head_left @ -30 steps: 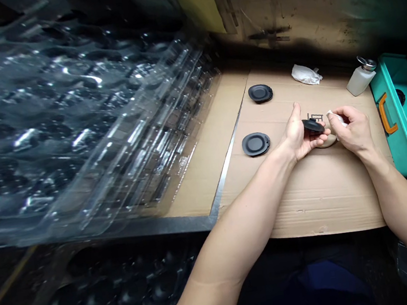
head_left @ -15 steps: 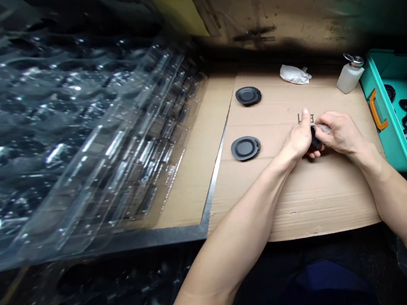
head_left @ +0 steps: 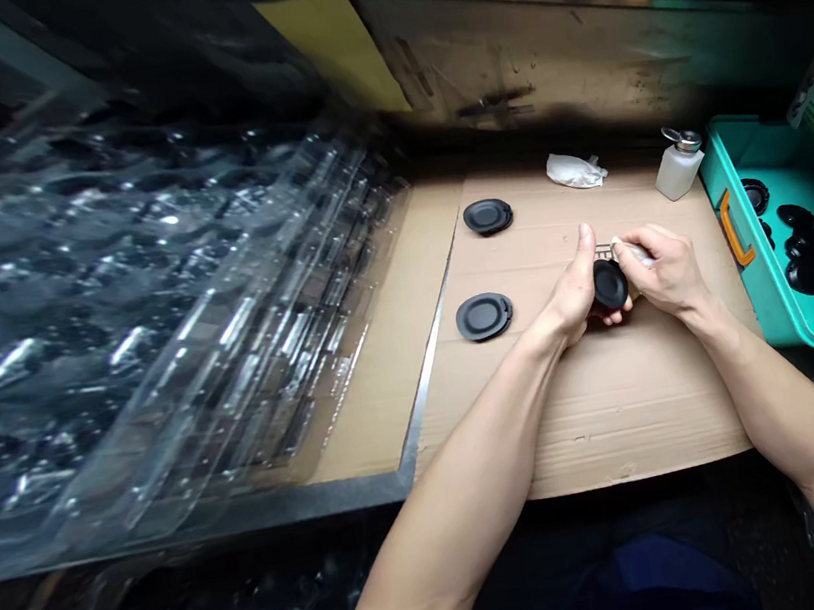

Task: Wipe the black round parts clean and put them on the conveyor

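My left hand grips a round black plastic part at its edge, thumb pointing up, with the part's flat face turned toward me. Close on its right, my right hand is closed in a pinch on a white cloth at the part's upper edge. Most of that cloth is covered by the fingers. Two similar black oval parts lie on the cardboard to the left: a farther one and a nearer one.
Stacked clear plastic trays fill the left side. At the back of the cardboard are a crumpled white cloth and a pump bottle. A teal bin with an orange handle and several black parts stands on the right.
The black part between my hands has turned, so its round face now shows. My right hand has drawn slightly off it. The whole view has shifted a little.
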The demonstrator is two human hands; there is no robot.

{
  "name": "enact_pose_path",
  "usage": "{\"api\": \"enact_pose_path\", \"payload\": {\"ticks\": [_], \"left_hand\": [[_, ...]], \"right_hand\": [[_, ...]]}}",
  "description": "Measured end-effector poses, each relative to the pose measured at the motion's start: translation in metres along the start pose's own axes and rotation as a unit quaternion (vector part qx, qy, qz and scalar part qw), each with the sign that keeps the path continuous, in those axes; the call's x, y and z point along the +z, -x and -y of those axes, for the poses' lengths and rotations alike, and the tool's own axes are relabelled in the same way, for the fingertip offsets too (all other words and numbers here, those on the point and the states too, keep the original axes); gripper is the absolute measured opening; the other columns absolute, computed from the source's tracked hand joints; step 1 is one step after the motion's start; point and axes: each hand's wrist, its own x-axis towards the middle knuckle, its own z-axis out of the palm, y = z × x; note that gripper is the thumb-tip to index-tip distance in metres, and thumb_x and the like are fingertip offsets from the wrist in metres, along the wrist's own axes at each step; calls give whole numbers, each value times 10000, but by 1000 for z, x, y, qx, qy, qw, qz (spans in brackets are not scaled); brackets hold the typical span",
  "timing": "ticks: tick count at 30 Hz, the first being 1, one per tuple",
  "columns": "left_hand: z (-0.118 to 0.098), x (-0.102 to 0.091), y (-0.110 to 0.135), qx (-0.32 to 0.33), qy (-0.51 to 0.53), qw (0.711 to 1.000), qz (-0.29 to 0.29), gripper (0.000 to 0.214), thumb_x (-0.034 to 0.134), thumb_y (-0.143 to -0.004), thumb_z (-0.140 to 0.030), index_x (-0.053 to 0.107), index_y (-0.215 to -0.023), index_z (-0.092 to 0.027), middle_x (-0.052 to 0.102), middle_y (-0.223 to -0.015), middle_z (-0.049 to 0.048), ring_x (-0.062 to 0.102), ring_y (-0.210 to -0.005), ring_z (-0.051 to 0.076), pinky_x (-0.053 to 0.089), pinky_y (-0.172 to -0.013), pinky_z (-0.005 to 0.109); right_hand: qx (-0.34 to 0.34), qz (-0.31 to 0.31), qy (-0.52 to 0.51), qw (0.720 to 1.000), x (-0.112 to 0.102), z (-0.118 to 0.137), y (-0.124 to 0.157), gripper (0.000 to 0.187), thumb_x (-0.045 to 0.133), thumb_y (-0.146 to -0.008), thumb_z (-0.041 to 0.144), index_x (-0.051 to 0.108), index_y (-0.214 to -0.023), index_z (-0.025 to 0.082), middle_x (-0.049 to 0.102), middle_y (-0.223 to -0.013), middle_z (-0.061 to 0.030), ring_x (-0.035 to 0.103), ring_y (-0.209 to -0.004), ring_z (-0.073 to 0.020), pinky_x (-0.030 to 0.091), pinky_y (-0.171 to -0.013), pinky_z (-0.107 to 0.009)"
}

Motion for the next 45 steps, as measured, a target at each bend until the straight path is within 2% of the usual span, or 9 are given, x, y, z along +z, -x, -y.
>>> {"api": "enact_pose_path", "payload": {"ticks": [4, 7, 13, 20, 27, 31, 36, 41, 45], "left_hand": [[-5, -4, 2, 43, 84, 995, -17, 946, 224, -885, -918, 700, -1063, -120, 688, -645, 90, 595, -455, 153, 402, -417, 240], [-6, -6, 3, 66, 109, 992, -20, 913, 252, -915, -885, 680, -1167, -119, 698, -699, 86, 574, -463, 137, 346, -394, 220], [-10, -10, 4, 103, 161, 982, 6, 794, 299, -984, -787, 649, -1265, -132, 711, -763, 86, 545, -454, 119, 320, -382, 209], [-18, -32, 0, 176, 224, 956, -74, 620, 337, -1055, -631, 571, -1419, -188, 753, -939, 100, 655, -609, 150, 448, -481, 230], [-7, -27, -13, 164, 275, 942, -100, 421, 427, -1079, -404, 573, -1433, -229, 739, -1225, 96, 735, -916, 184, 584, -749, 291], [3, -11, -15, 126, 292, 948, -25, 404, 421, -1085, -426, 680, -1204, -140, 745, -1197, 146, 726, -1061, 227, 584, -930, 356], [0, -8, -9, 143, 213, 966, -42, 280, 603, -1023, -382, 665, -1140, -136, 745, -1107, 141, 754, -932, 218, 581, -774, 319], [-41, -57, -9, 168, 52, 967, -187, 460, 612, -973, -581, 668, -1055, -131, 702, -864, 78, 695, -662, 153, 473, -537, 226], [-77, -123, -22, 196, -202, 888, -362, 497, 531, -976, -653, 581, -866, -172, 581, -643, 3, 532, -493, 115, 362, -470, 228]], "right_hand": [[47, -170, -18, 984, -7, 4, -4, 293, 571, -1022, 419, 741, -977, 184, 656, -909, -53, 579, -761, -150, 483, -725, -285], [86, -171, 21, 981, -11, -11, -4, 301, 562, -1023, 425, 749, -992, 191, 636, -866, -45, 579, -781, -168, 490, -750, -301], [149, 18, 208, 967, -12, -34, 2, 302, 579, -985, 384, 743, -1116, 166, 678, -1099, -143, 581, -1042, -295, 460, -934, -435], [-52, 279, 112, 952, -7, -1, 13, 335, 647, -981, 437, 691, -1279, 290, 663, -1154, -76, 579, -1089, -264, 446, -1017, -438], [-3, -2, 53, 999, 20, 6, 15, 396, 567, -1027, 425, 683, -1340, 211, 639, -1216, -135, 574, -1118, -273, 486, -997, -418], [-10, 8, 84, 996, 29, 1, 15, 390, 518, -1041, 441, 722, -1311, 247, 640, -1193, -130, 568, -1057, -274, 495, -949, -421], [70, -59, 123, 988, 22, -34, 9, 393, 514, -1028, 424, 747, -1249, 196, 658, -1128, -152, 571, -1062, -290, 482, -965, -438], [6, 47, 102, 994, 26, -20, 20, 342, 559, -1017, 411, 736, -1248, 230, 670, -1183, -125, 570, -1081, -271, 458, -980, -400], [-24, 203, 74, 976, 28, 6, 27, 255, 652, -985, 415, 744, -1169, 265, 681, -1165, -76, 566, -1089, -249, 417, -1014, -404]]}}
